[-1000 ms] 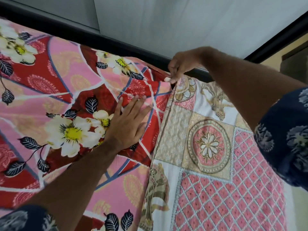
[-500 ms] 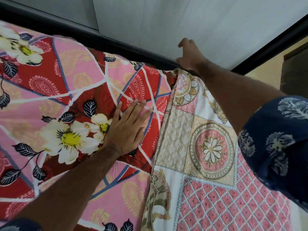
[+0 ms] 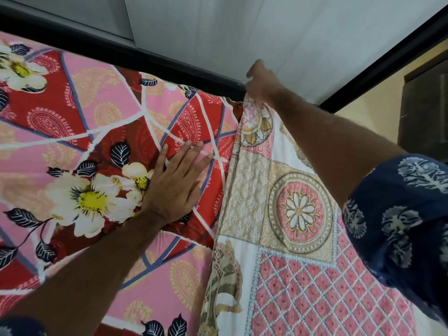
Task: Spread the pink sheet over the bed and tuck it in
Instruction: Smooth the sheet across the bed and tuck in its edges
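Note:
A pink patchwork sheet [image 3: 300,209] with medallions and a lattice print covers the right part of the bed. A pink and red floral sheet [image 3: 80,122] lies to its left, and their edges meet down the middle. My left hand [image 3: 174,187] presses flat on the floral sheet, fingers straight, right beside that seam. My right hand [image 3: 260,82] reaches to the bed's far edge and grips the patchwork sheet's far corner against the dark bed frame [image 3: 169,69]; its fingertips are hidden.
A pale grey wall [image 3: 266,27] rises directly behind the frame. A black strip [image 3: 388,52] runs diagonally at the upper right, with a beige wall and a dark brown panel [image 3: 424,112] beyond it. My dark blue printed sleeve [image 3: 400,214] hangs over the patchwork sheet.
My right hand has gone from the seam on top of the bed up to the far edge by the frame, taking the patchwork sheet's corner along. My left hand stays pressed in place.

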A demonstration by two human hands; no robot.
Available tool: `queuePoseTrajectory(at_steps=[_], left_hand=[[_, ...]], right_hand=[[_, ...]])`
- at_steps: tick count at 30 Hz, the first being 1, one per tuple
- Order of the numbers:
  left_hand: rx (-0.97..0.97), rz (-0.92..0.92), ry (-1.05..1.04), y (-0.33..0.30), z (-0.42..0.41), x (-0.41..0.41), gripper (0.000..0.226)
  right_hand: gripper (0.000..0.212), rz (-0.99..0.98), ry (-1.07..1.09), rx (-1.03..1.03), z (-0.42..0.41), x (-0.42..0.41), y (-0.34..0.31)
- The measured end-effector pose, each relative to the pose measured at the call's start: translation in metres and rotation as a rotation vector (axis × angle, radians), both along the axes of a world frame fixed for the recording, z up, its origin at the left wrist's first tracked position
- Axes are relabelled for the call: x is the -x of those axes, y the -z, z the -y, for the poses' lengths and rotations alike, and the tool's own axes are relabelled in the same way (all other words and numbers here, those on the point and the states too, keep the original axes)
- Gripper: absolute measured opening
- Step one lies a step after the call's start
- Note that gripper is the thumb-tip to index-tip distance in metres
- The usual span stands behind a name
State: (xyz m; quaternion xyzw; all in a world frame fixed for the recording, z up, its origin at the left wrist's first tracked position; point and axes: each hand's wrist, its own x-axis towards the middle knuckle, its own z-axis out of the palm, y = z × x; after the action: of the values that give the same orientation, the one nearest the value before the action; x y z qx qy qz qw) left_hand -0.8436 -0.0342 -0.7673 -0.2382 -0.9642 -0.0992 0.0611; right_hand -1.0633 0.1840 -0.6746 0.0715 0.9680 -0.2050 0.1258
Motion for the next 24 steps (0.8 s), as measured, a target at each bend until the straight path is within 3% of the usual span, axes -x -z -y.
queuePoseTrajectory(at_steps=[4, 6, 8, 10, 14, 20, 24], left_hand=[[-0.017, -0.004, 0.004, 0.001, 0.001, 0.0, 0.06], [-0.029, -0.008, 0.001, 0.001, 0.001, 0.0, 0.06], [-0.035, 0.006, -0.001, 0.0, 0.0, 0.001, 0.061], [-0.041, 0.028, -0.004, -0.001, -0.001, 0.0, 0.062], [-0.022, 0.065, -0.017, -0.005, -0.003, 0.0, 0.062], [0.134, 0.154, -0.006, -0.011, -0.008, -0.001, 0.061], [0.133, 0.324, -0.009, -0.023, -0.006, 0.004, 0.054]], right_hand=[[0.03, 0.085, 0.177, 0.429, -0.015, -0.02, 0.014], [0.032, -0.063, 0.143, 0.513, -0.015, -0.038, 0.011], [0.035, -0.364, 0.041, 0.338, -0.015, -0.075, 0.012], [0.043, -0.51, 0.005, 0.1, -0.015, -0.135, 0.023], [0.066, -0.244, -0.119, -0.256, -0.009, -0.252, 0.063], [0.077, -0.14, -0.243, -0.3, 0.008, -0.267, 0.061], [0.084, -0.118, -0.483, -0.184, 0.079, -0.366, 0.052]])
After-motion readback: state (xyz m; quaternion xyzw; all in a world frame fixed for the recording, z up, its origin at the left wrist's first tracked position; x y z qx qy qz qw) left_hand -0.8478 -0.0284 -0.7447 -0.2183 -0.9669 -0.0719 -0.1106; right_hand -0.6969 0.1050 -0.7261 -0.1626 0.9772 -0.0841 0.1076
